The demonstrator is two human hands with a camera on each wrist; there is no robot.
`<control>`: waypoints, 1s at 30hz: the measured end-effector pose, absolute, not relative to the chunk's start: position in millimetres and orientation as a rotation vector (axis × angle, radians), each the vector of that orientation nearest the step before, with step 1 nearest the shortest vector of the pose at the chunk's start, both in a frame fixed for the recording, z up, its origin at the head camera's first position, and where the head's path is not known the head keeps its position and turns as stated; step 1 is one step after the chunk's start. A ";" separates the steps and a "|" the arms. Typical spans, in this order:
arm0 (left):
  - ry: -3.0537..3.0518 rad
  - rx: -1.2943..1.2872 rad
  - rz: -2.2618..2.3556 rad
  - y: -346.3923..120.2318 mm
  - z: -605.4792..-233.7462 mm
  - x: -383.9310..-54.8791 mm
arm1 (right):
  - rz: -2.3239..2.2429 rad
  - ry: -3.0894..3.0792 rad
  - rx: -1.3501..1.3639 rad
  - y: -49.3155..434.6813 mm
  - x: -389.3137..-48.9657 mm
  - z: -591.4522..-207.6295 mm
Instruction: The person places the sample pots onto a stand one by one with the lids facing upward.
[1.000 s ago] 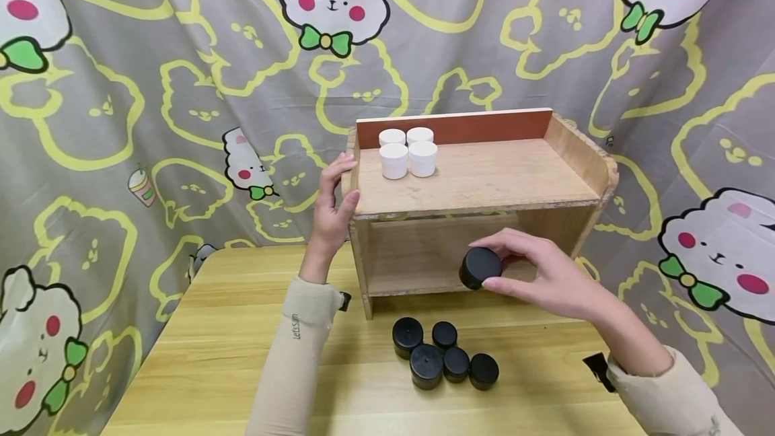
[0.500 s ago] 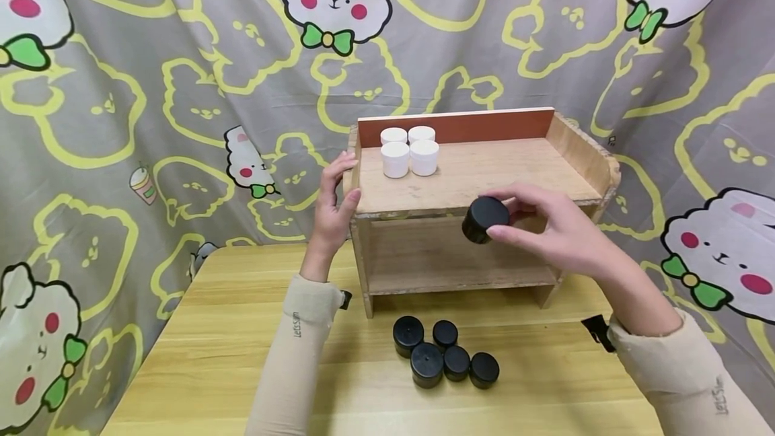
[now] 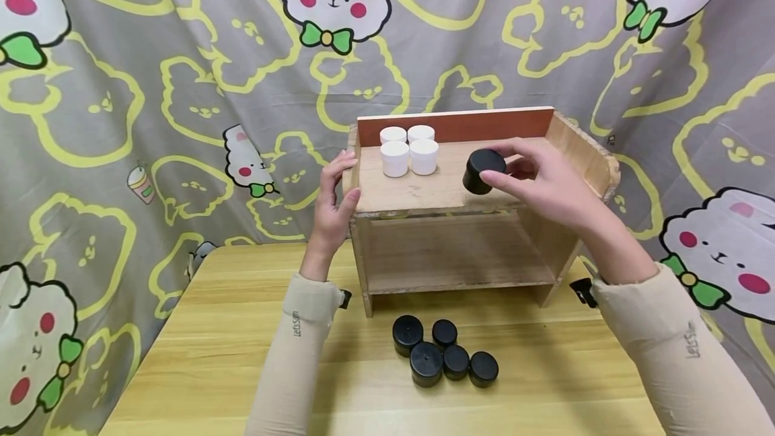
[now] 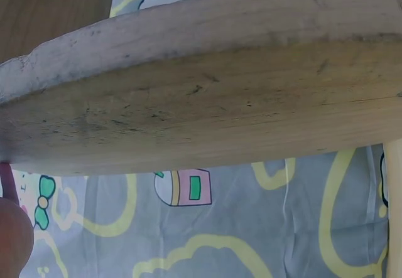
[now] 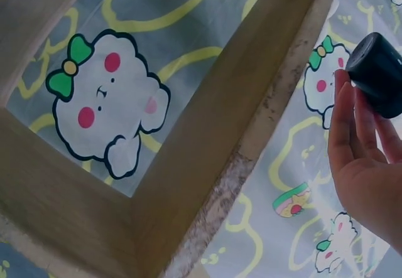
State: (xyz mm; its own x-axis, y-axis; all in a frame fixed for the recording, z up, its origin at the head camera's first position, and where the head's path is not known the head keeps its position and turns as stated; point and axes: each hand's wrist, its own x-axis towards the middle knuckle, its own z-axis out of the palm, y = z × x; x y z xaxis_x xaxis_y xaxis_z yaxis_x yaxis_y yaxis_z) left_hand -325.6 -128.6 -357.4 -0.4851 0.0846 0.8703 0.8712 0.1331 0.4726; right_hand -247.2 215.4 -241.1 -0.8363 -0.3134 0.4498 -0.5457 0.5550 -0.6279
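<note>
My right hand (image 3: 541, 180) pinches a small black jar (image 3: 481, 173) between thumb and fingers, tilted a little above the upper board of a wooden shelf (image 3: 460, 204). The right wrist view also shows this black jar (image 5: 377, 71) in the fingertips, beside the shelf's edge. My left hand (image 3: 331, 210) grips the shelf's left side panel, thumb towards the front. In the left wrist view the wooden panel (image 4: 201, 102) fills the middle, and most of that hand is out of sight. Several white jars (image 3: 395, 160) stand grouped at the upper board's left end.
Several more black jars (image 3: 426, 362), of two sizes, sit close together on the wooden table (image 3: 230, 328) before the shelf. The shelf has a red-brown back strip (image 3: 484, 126) and raised sides. A patterned curtain (image 3: 181, 106) hangs behind.
My right hand has lifted the black jar from in front of the lower compartment up to above the upper board. My left hand stays on the side panel.
</note>
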 end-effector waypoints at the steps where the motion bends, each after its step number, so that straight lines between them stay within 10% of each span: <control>1: -1.709 -0.930 -1.423 -128.7 -357.3 -325.6 | 1.154 -2.522 0.676 214.5 -249.8 -239.9; 30: -1.650 -0.942 -1.445 -126.8 -359.7 -328.7 | 1.218 -2.602 0.303 182.1 -334.5 -229.5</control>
State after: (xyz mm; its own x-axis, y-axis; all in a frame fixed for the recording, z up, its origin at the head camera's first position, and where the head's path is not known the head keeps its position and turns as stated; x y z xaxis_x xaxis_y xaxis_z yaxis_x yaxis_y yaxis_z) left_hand -328.7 -126.8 -359.7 -0.4594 0.0565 0.8864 0.8861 0.0976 0.4530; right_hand -334.5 182.1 -229.5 -0.9465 -0.0807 0.3125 -0.2917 0.6283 -0.7212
